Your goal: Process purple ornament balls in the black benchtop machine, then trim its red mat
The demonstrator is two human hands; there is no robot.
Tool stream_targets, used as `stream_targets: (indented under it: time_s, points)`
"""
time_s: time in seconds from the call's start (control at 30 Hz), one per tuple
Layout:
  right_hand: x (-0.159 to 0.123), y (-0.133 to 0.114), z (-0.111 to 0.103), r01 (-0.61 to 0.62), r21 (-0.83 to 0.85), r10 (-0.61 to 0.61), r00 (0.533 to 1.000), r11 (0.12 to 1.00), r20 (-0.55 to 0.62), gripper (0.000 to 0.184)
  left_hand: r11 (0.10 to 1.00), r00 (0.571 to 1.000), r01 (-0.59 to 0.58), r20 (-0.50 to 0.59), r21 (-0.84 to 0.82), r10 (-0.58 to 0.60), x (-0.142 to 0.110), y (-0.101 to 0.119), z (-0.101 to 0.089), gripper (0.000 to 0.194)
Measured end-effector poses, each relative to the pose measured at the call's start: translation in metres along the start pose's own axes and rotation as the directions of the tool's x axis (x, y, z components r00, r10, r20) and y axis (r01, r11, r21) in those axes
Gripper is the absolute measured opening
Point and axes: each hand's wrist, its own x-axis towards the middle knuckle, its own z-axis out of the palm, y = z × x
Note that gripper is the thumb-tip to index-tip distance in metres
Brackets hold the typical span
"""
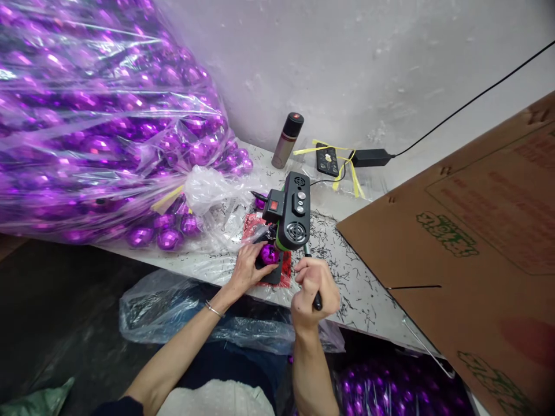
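Observation:
Between the thumb and fingers of my left hand (pixel 251 268) is a shiny purple ball (pixel 269 254) with a faceted surface. It sits under the front end of a small black bench press machine (pixel 296 211), which has round vents, silver buttons and a red switch. My right hand (pixel 315 292) is wrapped round the machine's black lever handle (pixel 318 301). A red sheet (pixel 286 271) lies beneath the machine's dark base. Another purple ball (pixel 260 202) shows behind the machine, partly hidden by it.
A big clear bag (pixel 108 127) of purple balls fills the left. A large cardboard box (pixel 472 242) leans in from the right. At the back are a bottle (pixel 288 140), a phone (pixel 326 159) and a black power adapter (pixel 372 158). Small dark scraps litter the table (pixel 347 271).

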Motion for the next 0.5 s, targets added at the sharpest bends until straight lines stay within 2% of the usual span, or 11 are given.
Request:
stream_targets:
  time_s: [0.1,0.17,0.27,0.3,0.37,0.43,0.5]
  points:
    - [0.013,-0.008,0.000,-0.025,0.014,0.025,0.999,1.000,-0.023,0.031,0.998,0.999,-0.048,-0.019,-0.032,0.047,-0.012,0.006,-0.012,0.061]
    - [0.013,-0.008,0.000,-0.011,0.015,0.011,1.000,1.000,-0.020,0.031,0.993,0.994,-0.109,0.015,-0.050,0.109,-0.032,0.009,-0.025,0.068]
    - [0.005,-0.003,0.001,0.014,0.022,-0.013,1.000,1.000,-0.008,0.030,0.974,0.965,-0.220,0.135,-0.049,0.225,-0.075,0.006,-0.044,0.085]
    - [0.002,-0.002,0.001,0.018,0.023,-0.018,1.000,1.000,-0.006,0.030,0.962,0.944,-0.270,0.185,-0.035,0.271,-0.089,0.003,-0.049,0.086]
    - [-0.002,0.000,0.001,0.024,0.022,-0.023,1.000,0.999,-0.009,0.030,0.947,0.906,-0.319,0.307,0.044,0.291,-0.111,-0.003,-0.055,0.084]
    - [-0.004,0.001,0.001,0.026,0.018,-0.026,1.000,1.000,-0.010,0.029,0.926,0.887,-0.357,0.354,0.121,0.295,-0.120,-0.007,-0.059,0.088]
    - [-0.006,0.002,0.001,0.028,0.008,-0.028,1.000,1.000,-0.007,0.029,0.911,0.885,-0.386,0.337,0.143,0.322,-0.114,-0.008,-0.063,0.091]
